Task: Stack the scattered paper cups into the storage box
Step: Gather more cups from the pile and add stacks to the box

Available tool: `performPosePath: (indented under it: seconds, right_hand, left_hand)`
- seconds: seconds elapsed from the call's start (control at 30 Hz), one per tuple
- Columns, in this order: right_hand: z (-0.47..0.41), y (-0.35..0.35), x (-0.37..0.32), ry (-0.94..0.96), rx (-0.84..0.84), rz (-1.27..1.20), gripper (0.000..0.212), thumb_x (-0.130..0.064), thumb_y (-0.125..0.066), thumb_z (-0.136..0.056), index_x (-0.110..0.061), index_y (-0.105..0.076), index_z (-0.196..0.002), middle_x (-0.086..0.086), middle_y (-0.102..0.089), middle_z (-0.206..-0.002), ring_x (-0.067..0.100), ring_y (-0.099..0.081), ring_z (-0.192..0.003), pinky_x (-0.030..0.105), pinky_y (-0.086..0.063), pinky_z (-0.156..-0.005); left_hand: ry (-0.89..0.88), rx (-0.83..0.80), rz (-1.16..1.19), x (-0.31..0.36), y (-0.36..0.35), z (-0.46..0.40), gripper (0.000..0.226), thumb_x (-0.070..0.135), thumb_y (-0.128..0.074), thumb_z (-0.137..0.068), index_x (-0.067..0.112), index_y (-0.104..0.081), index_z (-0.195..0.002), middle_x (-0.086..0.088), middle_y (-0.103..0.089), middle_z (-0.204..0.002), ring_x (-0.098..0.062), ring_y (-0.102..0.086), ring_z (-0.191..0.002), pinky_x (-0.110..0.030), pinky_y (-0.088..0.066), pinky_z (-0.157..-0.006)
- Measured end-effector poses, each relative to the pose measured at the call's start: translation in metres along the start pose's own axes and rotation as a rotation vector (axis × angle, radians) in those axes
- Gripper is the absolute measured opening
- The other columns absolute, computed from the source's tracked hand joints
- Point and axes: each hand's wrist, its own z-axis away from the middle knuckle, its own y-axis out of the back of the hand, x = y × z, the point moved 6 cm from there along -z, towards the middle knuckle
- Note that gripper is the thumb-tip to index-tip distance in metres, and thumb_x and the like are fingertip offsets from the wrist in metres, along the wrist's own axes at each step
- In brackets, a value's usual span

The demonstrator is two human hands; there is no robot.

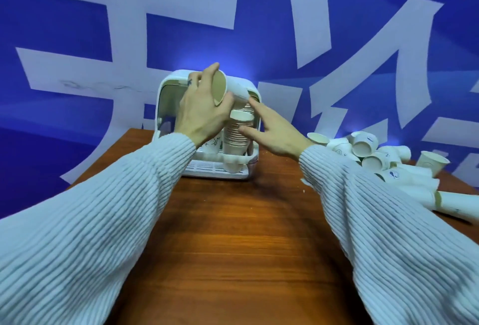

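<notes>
Left hand [201,107] grips 1 paper cup [230,90] sideways above the stack [237,135] in the storage box [169,86]; right hand [272,130], fingers relaxed, touches that stack.

Blue wall [77,26] behind, covered with huge white characters [124,21]. Faint scuff on white stroke at left. Reddish-brown wood-grain table [233,234] below, glossy, soft light patch at centre. Small pale crumbs near right side.

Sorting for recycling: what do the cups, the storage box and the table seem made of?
Held cup: matte white paper, brownish lining inside. Storage box: looks like smooth white moulded plastic, rounded corners, slotted base. Table: glossy reddish wood grain; solid or veneer, cannot tell.
</notes>
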Motion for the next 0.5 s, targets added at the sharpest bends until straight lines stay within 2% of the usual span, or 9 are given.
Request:
performPosePath:
  seconds: [0.1, 0.17, 0.3, 0.4, 0.5]
  right_hand:
    - [0.026, 0.015, 0.021, -0.050, 0.035, -0.017, 0.090, -0.058, -0.062, -0.096, -0.030, -0.011, -0.166, -0.001, -0.038, -0.164, 0.013, -0.032, -0.152, 0.034, -0.028, -0.123]
    - [0.043, 0.027, 0.036, -0.116, 0.054, -0.014, 0.090, -0.057, -0.062, -0.096, -0.034, -0.008, -0.165, 0.000, -0.042, -0.161, 0.014, -0.037, -0.149, 0.028, -0.030, -0.114]
    - [0.066, 0.047, 0.058, -0.177, 0.096, 0.028, 0.087, -0.057, -0.059, -0.098, -0.037, -0.007, -0.165, -0.003, -0.048, -0.157, 0.017, -0.052, -0.129, 0.031, -0.037, -0.103]
    - [0.080, 0.051, 0.071, -0.199, 0.103, 0.034, 0.085, -0.057, -0.058, -0.098, -0.036, -0.009, -0.165, -0.003, -0.051, -0.154, 0.020, -0.057, -0.123, 0.032, -0.038, -0.102]
    - [0.095, 0.052, 0.079, -0.224, 0.095, 0.019, 0.084, -0.059, -0.057, -0.098, -0.038, -0.011, -0.164, -0.001, -0.055, -0.149, 0.015, -0.060, -0.113, 0.032, -0.040, -0.098]
  left_hand:
    - [-0.045, -0.078, -0.018, 0.015, -0.022, -0.010, 0.064, 0.043, -0.054, -0.093, 0.030, -0.036, -0.153, -0.005, -0.041, -0.146, -0.030, -0.051, -0.128, -0.042, -0.041, -0.105]
    - [-0.085, -0.169, -0.139, 0.018, -0.039, -0.013, 0.063, 0.045, -0.050, -0.093, 0.029, -0.037, -0.153, -0.009, -0.042, -0.147, -0.034, -0.049, -0.129, -0.048, -0.043, -0.106]
    - [-0.119, -0.352, -0.392, 0.011, -0.067, -0.013, 0.057, 0.047, -0.042, -0.097, 0.030, -0.043, -0.151, -0.015, -0.047, -0.149, -0.040, -0.048, -0.131, -0.053, -0.040, -0.109]
    - [-0.061, -0.514, -0.508, -0.009, -0.085, 0.000, 0.065, 0.065, -0.037, -0.095, 0.038, -0.037, -0.154, -0.007, -0.034, -0.162, -0.036, -0.040, -0.142, -0.059, -0.032, -0.112]
    - [-0.059, -0.546, -0.560, -0.015, -0.090, 0.007, 0.080, 0.082, -0.033, -0.087, 0.042, -0.029, -0.156, 0.001, -0.026, -0.167, -0.033, -0.031, -0.149, -0.062, -0.025, -0.117]
